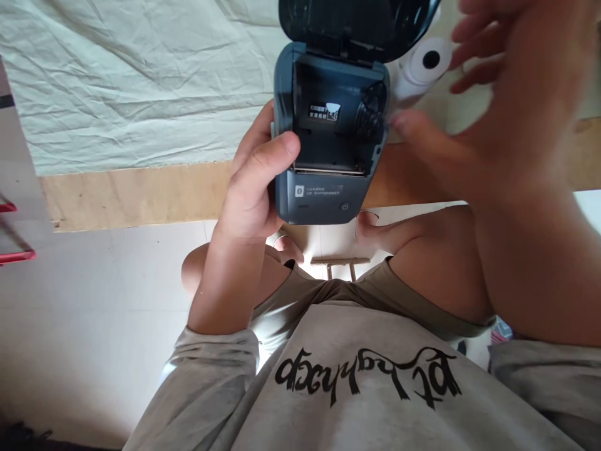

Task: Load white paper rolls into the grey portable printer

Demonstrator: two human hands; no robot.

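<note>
Cloth-covered surface (141,194); left hand (253,181) clamps the open, empty printer (323,191), right hand (507,113), grip apart, near the paper roll (425,62). Loading, I'd judge, needs it grasped.

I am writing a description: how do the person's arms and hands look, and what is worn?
The left hand and right hand are bare: no gloves, rings or watch visible. The left sleeve and right sleeve are loose, grey, pushed up the forearms. The right hand is blurred.
</note>
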